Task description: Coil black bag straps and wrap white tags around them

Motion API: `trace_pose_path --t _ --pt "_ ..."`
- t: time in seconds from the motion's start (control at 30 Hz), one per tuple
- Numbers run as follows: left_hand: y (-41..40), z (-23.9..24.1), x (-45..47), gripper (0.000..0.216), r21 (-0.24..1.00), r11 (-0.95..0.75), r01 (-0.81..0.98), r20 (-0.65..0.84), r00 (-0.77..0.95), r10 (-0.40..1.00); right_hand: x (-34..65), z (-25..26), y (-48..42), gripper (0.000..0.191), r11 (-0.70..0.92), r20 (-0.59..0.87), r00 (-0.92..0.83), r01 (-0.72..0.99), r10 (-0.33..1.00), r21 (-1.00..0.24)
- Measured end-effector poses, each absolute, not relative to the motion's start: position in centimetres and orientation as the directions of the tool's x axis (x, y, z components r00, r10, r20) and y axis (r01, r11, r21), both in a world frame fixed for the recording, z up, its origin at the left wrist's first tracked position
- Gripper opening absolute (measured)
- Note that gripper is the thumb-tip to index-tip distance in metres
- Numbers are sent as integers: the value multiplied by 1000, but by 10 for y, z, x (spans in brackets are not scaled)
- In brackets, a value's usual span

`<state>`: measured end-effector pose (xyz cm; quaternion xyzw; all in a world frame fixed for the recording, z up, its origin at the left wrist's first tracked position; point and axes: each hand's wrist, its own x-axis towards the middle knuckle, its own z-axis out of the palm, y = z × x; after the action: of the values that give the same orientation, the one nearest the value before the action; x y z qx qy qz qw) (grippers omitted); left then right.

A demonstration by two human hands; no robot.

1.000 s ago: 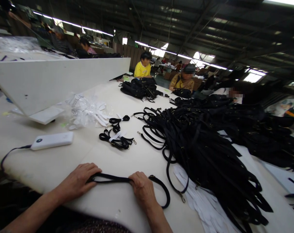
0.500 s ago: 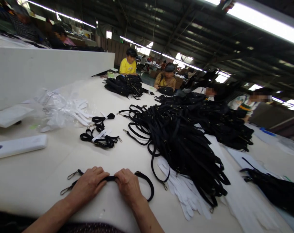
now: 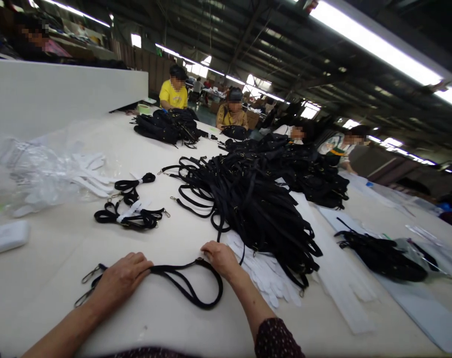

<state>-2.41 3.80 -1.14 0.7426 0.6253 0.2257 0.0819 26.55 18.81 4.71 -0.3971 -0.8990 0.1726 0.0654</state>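
My left hand (image 3: 118, 282) lies on the cream table (image 3: 181, 325), fingers curled over one end of a black strap (image 3: 185, 286) whose metal clips (image 3: 87, 286) stick out to its left. My right hand (image 3: 221, 258) pinches the strap's far side where it bends into a loop. Just right of that hand lie white paper tags (image 3: 270, 278) under the edge of a big heap of black straps (image 3: 252, 199).
Bundled straps with white bands (image 3: 131, 211) lie ahead, clear bags of white tags (image 3: 47, 171) at left, a white power bank (image 3: 4, 236) at the left edge. More black piles (image 3: 170, 127) sit further back. Several people sit along the table's far side. A black bag (image 3: 382, 251) lies right.
My right hand has moved forward and right along the strap, toward the big heap, spreading the loop wider. My left hand stays on the strap's clip end. The view has turned right.
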Motion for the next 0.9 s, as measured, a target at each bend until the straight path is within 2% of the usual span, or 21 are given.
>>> trace_pose_path --t 0.17,0.23,0.33,0.43,0.57,0.63,0.7,0.8,0.9 --pt "56 -9 -23 23 358 -211 909 260 120 958 276 43 173 34 677 -39 -801 530 597 -510" --pt "63 -9 -24 23 345 -220 912 252 136 958 276 43 166 37 718 -41 -848 473 529 -511" --pt "70 -10 -24 23 340 -238 910 248 158 956 271 46 162 35 826 -54 -883 456 466 -331" --pt "73 -11 -25 23 339 -251 907 244 173 954 259 53 164 30 922 -11 -936 348 351 -171" --pt "74 -8 -24 22 341 -249 907 220 180 959 235 64 169 38 996 69 -995 71 75 -56" --pt "74 -6 -25 22 345 -245 906 202 183 962 225 67 172 39 996 39 -995 -93 -93 -9" --pt "73 -4 -25 22 351 -238 906 179 185 966 217 69 175 30 979 -19 -979 -204 -204 -3" --pt "73 -3 -25 24 366 -223 904 144 181 973 211 68 182 14 977 -111 -971 -210 -213 -38" --pt "74 -3 -25 25 386 -201 900 111 171 979 205 66 185 15 988 -161 -978 -117 -131 -98"
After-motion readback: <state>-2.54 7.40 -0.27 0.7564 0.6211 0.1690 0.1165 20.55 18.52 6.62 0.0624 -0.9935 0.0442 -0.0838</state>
